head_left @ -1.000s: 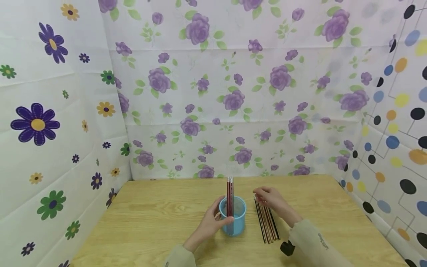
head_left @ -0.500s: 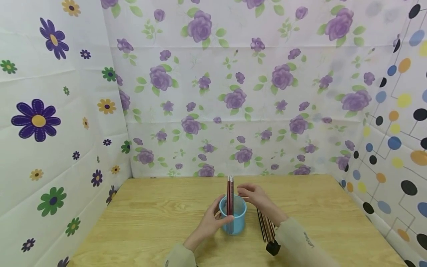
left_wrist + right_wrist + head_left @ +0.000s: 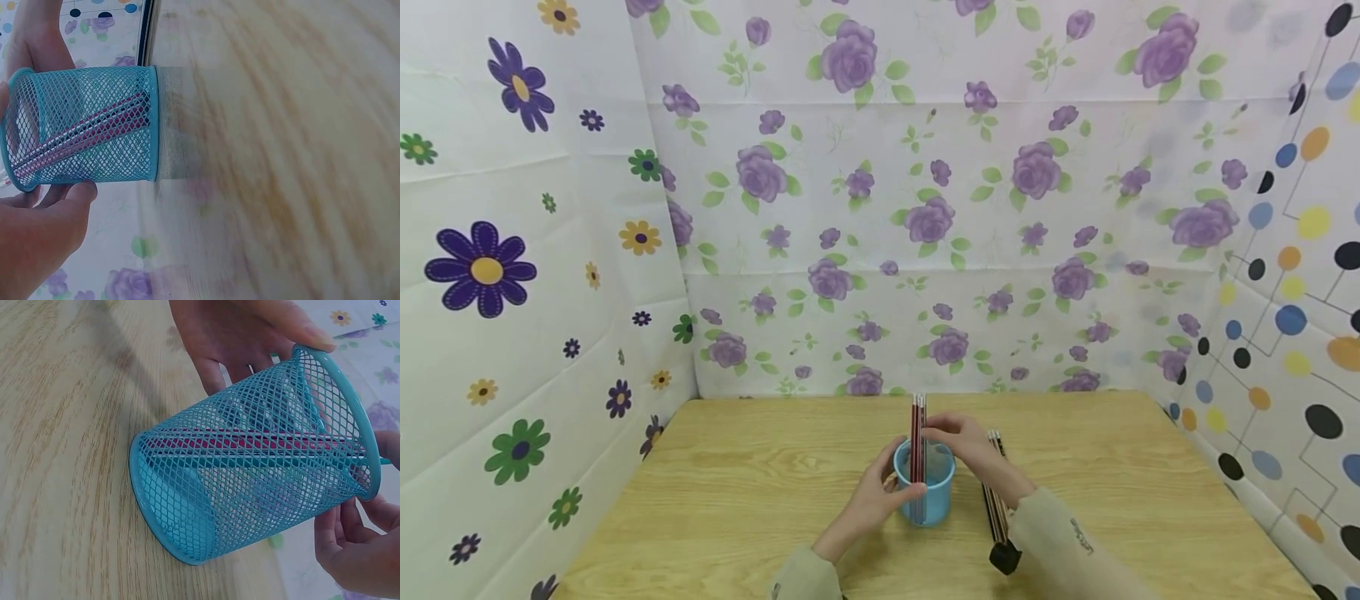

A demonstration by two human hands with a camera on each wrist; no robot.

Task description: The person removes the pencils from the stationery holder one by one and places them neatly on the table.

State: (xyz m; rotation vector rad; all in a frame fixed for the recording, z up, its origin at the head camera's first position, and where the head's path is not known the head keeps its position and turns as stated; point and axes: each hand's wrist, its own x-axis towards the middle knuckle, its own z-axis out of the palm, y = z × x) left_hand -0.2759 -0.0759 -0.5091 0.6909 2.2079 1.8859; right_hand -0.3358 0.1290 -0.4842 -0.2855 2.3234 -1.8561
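A light blue mesh pencil cup (image 3: 937, 506) stands upright on the table with several red pencils (image 3: 917, 442) in it, tall above its rim. My left hand (image 3: 874, 493) grips the cup from the left, thumb across the near side and fingers round the far side. My right hand (image 3: 964, 442) reaches over the right side of the rim and pinches the upper part of the pencils. In the right wrist view, fingers of the right hand (image 3: 356, 550) lie close at the mouth of the mesh cup (image 3: 262, 462), either side of the pencils.
Several dark-and-tan striped pencils (image 3: 992, 510) lie side by side right of the cup, partly under the right forearm. A black device (image 3: 1005, 557) hangs below the right wrist. The wooden table (image 3: 760, 475) backs onto a floral curtain (image 3: 880, 208), with patterned cloths at both sides.
My right hand has moved left from over the pencils lying on the table to the pencils in the cup. The left hand and cup have kept their place.
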